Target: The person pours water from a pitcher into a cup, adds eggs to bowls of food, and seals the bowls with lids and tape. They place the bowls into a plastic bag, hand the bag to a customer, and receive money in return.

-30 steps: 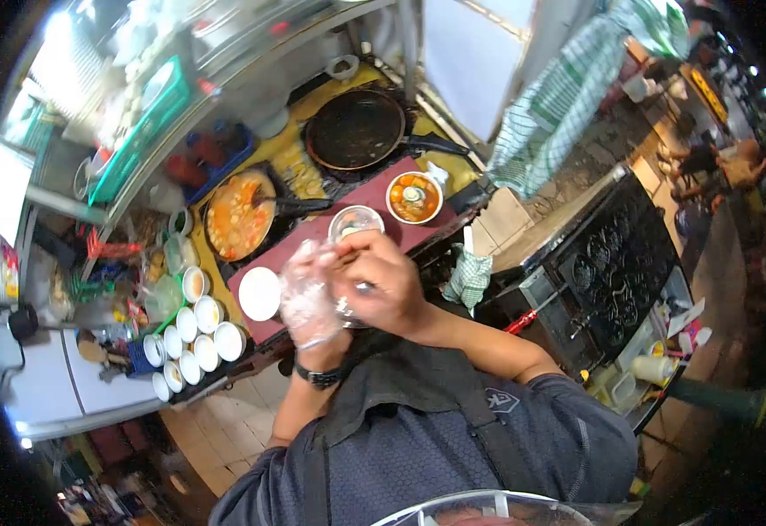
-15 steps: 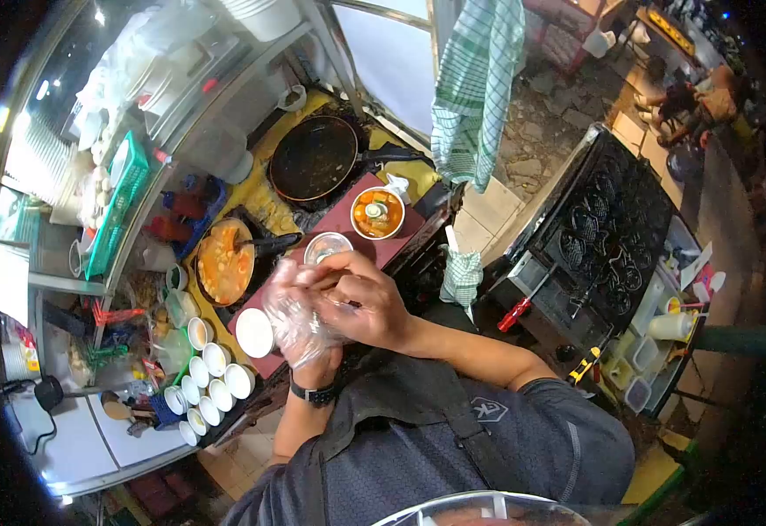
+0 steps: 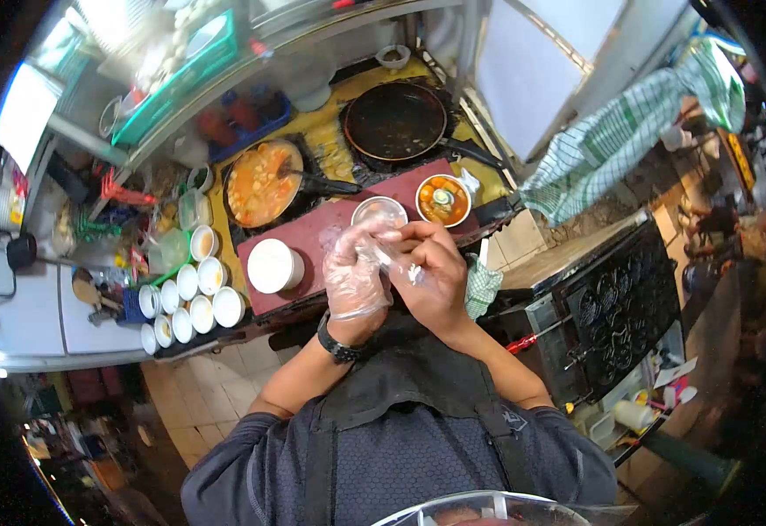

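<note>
My left hand (image 3: pixel 357 273), in a clear plastic glove with a dark watch at the wrist, is closed in front of my chest, its fingertips meeting those of my right hand (image 3: pixel 436 279). My bare right hand pinches a small piece of clear plastic (image 3: pixel 390 260) stretched between the two; white specks show by its palm. What exactly this plastic is I cannot tell. Just beyond my fingers stands a cup (image 3: pixel 379 209) with a clear top, partly covered by them. To its right is a bowl of orange soup (image 3: pixel 443 200) with green slices. A white tub (image 3: pixel 275 266) stands to the left.
A pan of orange stew (image 3: pixel 262 186) with a black-handled ladle sits on the stove, beside a dark frying pan (image 3: pixel 396 121). Several white cups (image 3: pixel 201 311) stand at the left on the counter's edge. A black moulded griddle (image 3: pixel 615 302) is at the right, near a hanging checked cloth (image 3: pixel 620 149).
My view has turned, so the counter appears more level and the cloth farther right. My hands stay together; my right hand has shifted slightly, and the clear plastic now shows between them.
</note>
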